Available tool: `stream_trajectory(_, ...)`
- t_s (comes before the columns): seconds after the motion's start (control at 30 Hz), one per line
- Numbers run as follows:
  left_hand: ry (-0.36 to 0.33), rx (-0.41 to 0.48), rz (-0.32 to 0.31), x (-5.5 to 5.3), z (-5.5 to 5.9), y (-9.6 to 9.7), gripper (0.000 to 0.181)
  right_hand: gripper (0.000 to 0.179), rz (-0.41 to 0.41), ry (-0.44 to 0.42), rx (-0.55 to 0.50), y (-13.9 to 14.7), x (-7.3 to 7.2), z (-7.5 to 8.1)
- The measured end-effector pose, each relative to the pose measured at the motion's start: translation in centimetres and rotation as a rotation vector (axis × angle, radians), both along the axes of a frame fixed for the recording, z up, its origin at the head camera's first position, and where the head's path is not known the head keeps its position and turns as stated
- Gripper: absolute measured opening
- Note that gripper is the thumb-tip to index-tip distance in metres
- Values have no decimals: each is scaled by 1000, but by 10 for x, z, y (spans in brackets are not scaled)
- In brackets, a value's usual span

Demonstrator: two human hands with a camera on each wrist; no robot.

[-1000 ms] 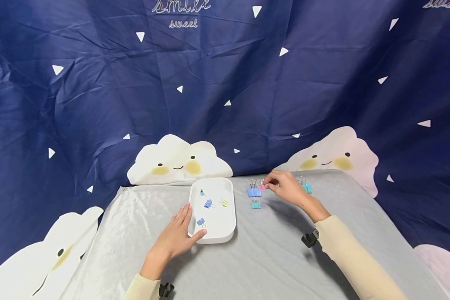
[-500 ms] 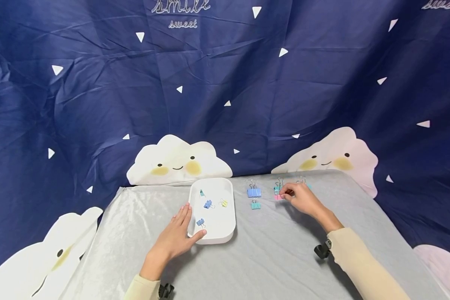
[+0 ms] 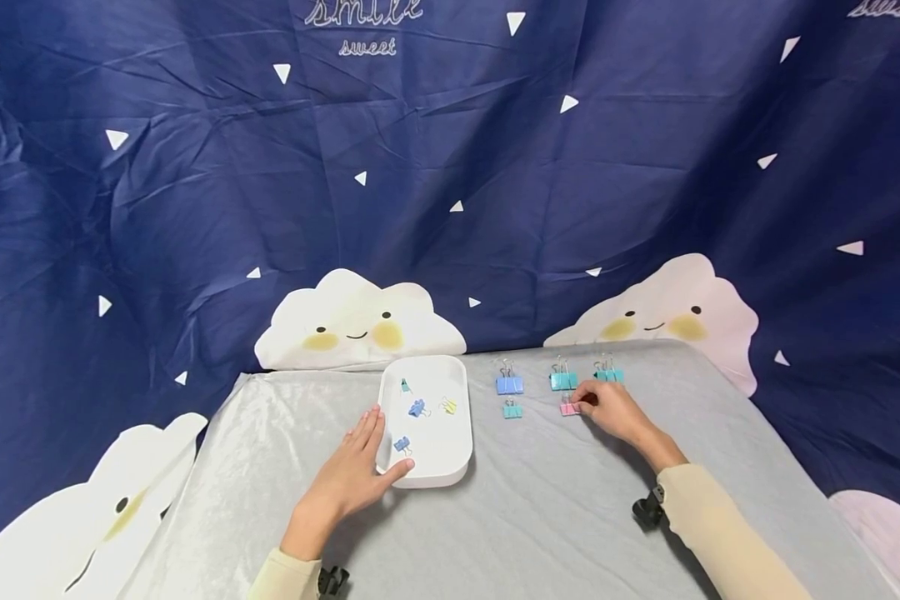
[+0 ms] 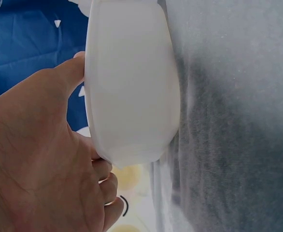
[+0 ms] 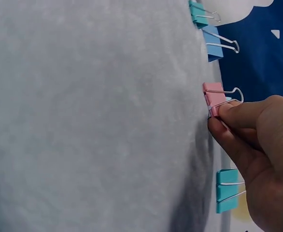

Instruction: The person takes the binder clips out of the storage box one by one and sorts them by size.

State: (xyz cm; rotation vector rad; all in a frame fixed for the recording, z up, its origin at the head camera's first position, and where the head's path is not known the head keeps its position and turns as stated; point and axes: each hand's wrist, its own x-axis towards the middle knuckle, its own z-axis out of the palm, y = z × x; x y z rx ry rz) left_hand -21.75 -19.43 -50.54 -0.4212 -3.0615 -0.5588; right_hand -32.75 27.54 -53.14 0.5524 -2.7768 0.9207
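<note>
Thumb and forefinger of my right hand (image 3: 613,410) pinch a pink binder clip (image 5: 214,96) by one end, close over the grey cloth. In the head view the pink clip sits just in front of a larger teal binder clip (image 3: 563,381). Behind the hand stands another teal binder clip (image 3: 610,376). Farther left are a blue binder clip (image 3: 509,385) and, before it, a small teal binder clip (image 3: 512,412). My left hand (image 3: 351,468) rests on the left rim of a white tray (image 3: 442,480), fingers extended and thumb at its near corner.
Inside the tray lie two blue binder clips (image 3: 417,408), a yellow one (image 3: 448,406) and a small dark teal one (image 3: 405,386). Grey cloth (image 3: 525,517) covers the table. A dark blue curtain (image 3: 450,167) printed with clouds hangs behind.
My right hand has carried the pink clip from beside the blue clip, rightward and nearer, to in front of the middle teal clip. The left hand and tray have stayed put.
</note>
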Motion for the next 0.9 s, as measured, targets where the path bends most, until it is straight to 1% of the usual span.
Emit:
stream_trajectory(0.17,2,4,-1,0,1,1,106,4,-24,-18,8,2,-1,-5)
stream_trajectory(0.47,5,0,2,-1,-1,0,106,4,-49,-58,19,2,0,-5)
stream_trajectory(0.67,9,0,0,-2,-1,0,106,5,-67,-52,9,2,1,-5)
stream_trajectory(0.9,5,3,2,-2,-1,0,106,5,-58,-55,1,2,2,-6)
